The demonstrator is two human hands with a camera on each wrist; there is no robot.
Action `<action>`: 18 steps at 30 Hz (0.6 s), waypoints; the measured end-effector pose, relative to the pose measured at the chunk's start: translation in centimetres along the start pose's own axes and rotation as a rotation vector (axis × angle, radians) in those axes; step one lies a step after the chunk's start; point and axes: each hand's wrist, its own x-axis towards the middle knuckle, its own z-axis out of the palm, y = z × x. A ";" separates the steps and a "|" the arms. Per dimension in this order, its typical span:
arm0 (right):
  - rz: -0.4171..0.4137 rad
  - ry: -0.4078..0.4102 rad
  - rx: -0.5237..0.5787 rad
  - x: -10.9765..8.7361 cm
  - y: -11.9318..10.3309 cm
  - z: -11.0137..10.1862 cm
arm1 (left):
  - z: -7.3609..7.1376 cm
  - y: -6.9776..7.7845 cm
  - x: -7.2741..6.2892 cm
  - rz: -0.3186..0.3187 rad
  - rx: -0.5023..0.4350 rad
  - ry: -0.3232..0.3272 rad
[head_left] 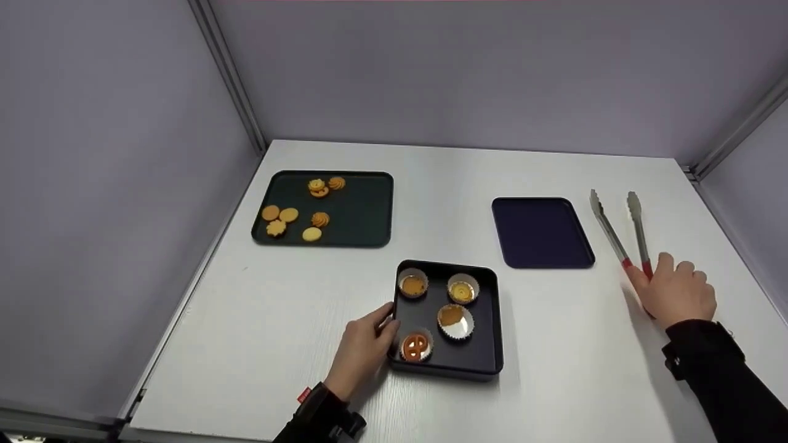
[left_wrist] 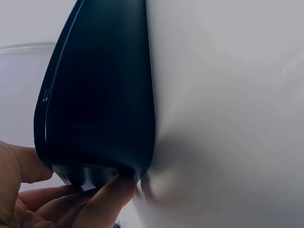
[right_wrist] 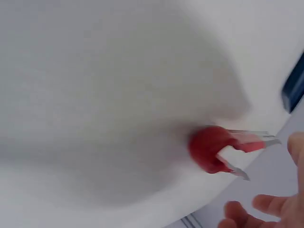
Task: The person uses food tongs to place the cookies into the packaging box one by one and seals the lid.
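Observation:
My left hand [head_left: 360,352] touches the left wall of a deep black baking pan [head_left: 477,351], thumb near the rim. The left wrist view shows those fingers along the outside of the pan [left_wrist: 99,95]. Inside stand paper cups: two at the back with round cookies [head_left: 413,285] [head_left: 462,291], one in the middle with a brown cookie [head_left: 450,315], one at the front left with a pretzel [head_left: 416,347]. At the right, my right hand [head_left: 680,295] hovers over the red-handled end of metal tongs [head_left: 641,237], fingers apart from the red end [right_wrist: 209,148] in the right wrist view.
A dark green tray [head_left: 360,215] at the back left bears several cookies [head_left: 276,228], some of them piled. A flat dark blue tray [head_left: 545,234] lies between the pan and the tongs. Grey panels wall in the white table [head_left: 295,307] at the back and sides.

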 end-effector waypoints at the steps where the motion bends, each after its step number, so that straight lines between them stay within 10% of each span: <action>1: -0.018 0.051 -0.002 0.1 -0.3 -0.1 | 0.0 0.0 0.0 -0.002 0.000 0.001; 18: -0.050 0.068 0.068 2.2 -4.3 -1.0 | -0.3 0.1 0.7 -0.043 0.010 -0.003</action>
